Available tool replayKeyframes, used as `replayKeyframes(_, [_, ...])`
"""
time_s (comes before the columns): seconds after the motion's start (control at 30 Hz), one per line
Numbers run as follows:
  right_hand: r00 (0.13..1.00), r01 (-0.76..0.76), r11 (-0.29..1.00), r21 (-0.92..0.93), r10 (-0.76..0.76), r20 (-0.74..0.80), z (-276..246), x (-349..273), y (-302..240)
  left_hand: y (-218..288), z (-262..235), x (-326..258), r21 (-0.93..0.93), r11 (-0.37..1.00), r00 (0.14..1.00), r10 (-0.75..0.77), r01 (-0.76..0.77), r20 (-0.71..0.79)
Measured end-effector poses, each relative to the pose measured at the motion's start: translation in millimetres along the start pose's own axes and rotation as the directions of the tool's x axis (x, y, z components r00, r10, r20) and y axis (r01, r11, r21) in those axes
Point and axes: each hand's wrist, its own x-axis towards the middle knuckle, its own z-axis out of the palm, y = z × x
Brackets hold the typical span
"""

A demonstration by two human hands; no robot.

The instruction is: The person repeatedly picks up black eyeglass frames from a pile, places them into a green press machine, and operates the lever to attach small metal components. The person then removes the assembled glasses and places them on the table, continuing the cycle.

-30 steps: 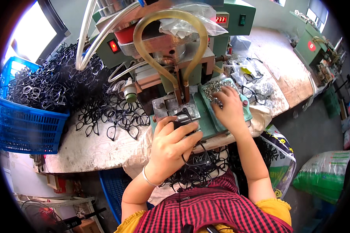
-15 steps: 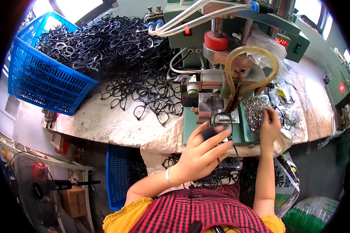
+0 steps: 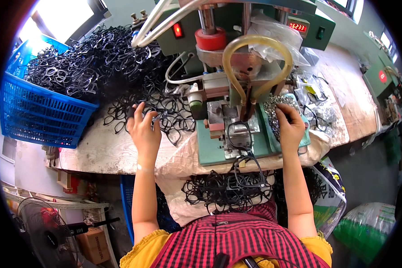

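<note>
Head view: left hand [image 3: 144, 132] on black eyeglass frames [image 3: 167, 111].

Left hand [image 3: 145, 131] fingertips buried among black frames [image 3: 165, 109]; right hand [image 3: 290, 127] fingertips lost in tiny metal parts [image 3: 272, 107] (too small to identify).

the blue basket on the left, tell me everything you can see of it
The blue basket is a rectangular plastic crate with open lattice walls and a solid rim. It sits at the far left end of the worktable, seen at an angle, heaped above its rim with black eyeglass frames that spill onto the table beside it. Neither hand touches it; the left hand rests on the loose frames nearby.
</note>
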Motion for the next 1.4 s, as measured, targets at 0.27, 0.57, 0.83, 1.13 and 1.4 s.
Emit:
replayKeyframes(0.27, [0.986,0.094,0.909,-0.406,-0.143,-0.091,-80,-37,9,-59,62,-32,0.008,0.999,0.994,-0.042,0.043,-0.103])
replayKeyframes(0.57, [0.941,0.292,0.953,-0.085,-0.27,0.201,-17,-24,-73,9,13,4,-0.711,0.699,0.946,-0.278,0.078,-0.169])
replayKeyframes(0.83, [0.977,-0.067,0.946,0.317,-0.003,0.215,34,-31,-66,37,33,-44,-0.931,-0.128,0.805,-0.472,0.341,0.359])
replayKeyframes(1.13, [0.946,-0.225,0.867,0.445,0.084,0.315,38,-29,-91,124,-79,36,-0.979,-0.025,0.978,0.04,-0.204,-0.205])
replayKeyframes(1.4, [0.921,-0.053,0.947,0.316,-0.076,0.382,6,-37,-98,139,-66,6,-0.974,0.11,0.976,0.111,-0.197,-0.185])
